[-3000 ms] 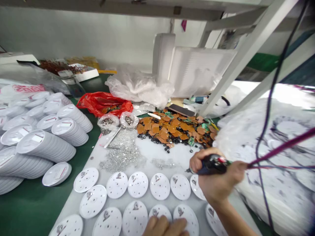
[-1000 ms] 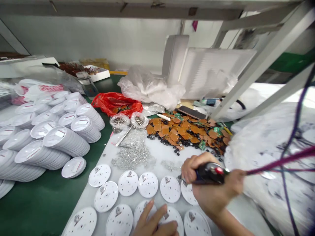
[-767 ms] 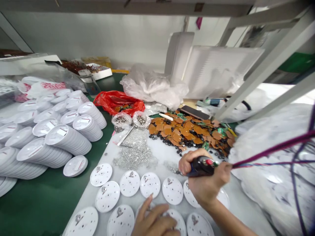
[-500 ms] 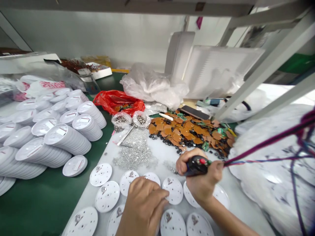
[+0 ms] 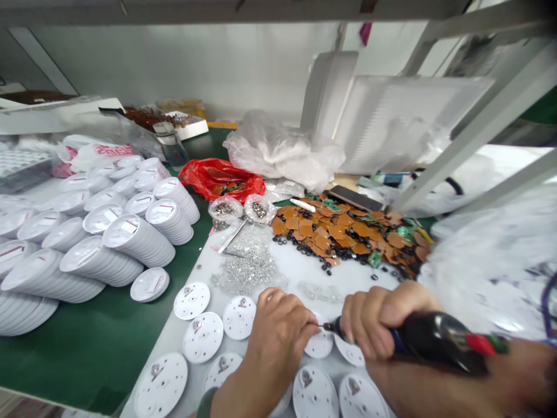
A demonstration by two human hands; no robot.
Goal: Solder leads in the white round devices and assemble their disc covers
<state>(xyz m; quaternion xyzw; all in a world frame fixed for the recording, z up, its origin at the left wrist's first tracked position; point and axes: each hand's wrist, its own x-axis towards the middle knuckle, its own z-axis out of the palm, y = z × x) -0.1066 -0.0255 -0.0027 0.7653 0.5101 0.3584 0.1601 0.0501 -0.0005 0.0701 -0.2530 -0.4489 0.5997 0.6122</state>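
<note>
Head view of the white-topped bench, as I read it from my remote station.

**Hands.** The right hand (image 5: 383,325) has its fingers wrapped firmly around the glossy black barrel of a rotary tool (image 5: 439,339), whose thin metal bit points left. The tip sits just beside the curled fingers of the left hand (image 5: 278,342). Those fingers are closed together at the edge of a white perforated disc (image 5: 321,346). I cannot tell whether they have hold of the disc or of anything small, as the hand hides the contact point.

**Work surface.** More flat, round plastic discs (image 5: 202,337) lie in rows along the near part of the bench, each pierced with small holes and marked with a grey emblem. Beyond the hands, loose silver rhinestones (image 5: 246,273) form a glittering, granular drift. Further on is a heap of flat, orange-brown squares (image 5: 331,232), mixed with small black rings and green circuit boards.

**Edges.** Stacked white discs (image 5: 139,247) lean in long, ribbed rows on the green mat (image 5: 87,354) at the left. A bulging white polythene sack (image 5: 487,261) closes the right side, close to the rotary tool. A crumpled red plastic bag (image 5: 220,177) lies at the far side.
</note>
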